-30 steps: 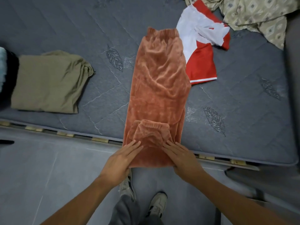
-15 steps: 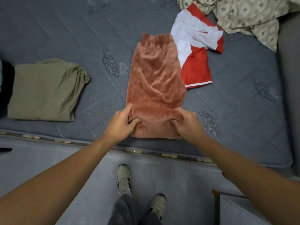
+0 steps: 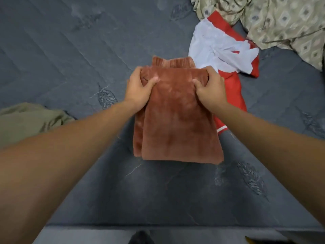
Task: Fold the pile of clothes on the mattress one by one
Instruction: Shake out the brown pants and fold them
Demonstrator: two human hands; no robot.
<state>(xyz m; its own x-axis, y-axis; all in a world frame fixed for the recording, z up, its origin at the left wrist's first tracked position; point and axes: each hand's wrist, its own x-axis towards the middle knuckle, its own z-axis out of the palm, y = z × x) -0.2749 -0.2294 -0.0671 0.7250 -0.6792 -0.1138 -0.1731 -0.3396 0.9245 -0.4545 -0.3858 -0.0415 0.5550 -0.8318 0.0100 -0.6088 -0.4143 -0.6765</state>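
Rust-orange velvet pants (image 3: 177, 120) lie folded over on the grey quilted mattress (image 3: 70, 50), elastic waistband peeking out at the far end. Left hand (image 3: 139, 88) grips the folded edge's left corner, thumb on top, fingers curled round the fabric; right hand (image 3: 210, 87) grips the right corner likewise. Hands apart, w/ the pants' width between them. Red-and-white shorts (image 3: 228, 55) lie just right, touching the pants. Patterned beige cloth (image 3: 281, 20) far right; olive folded garment (image 3: 26, 120) left.
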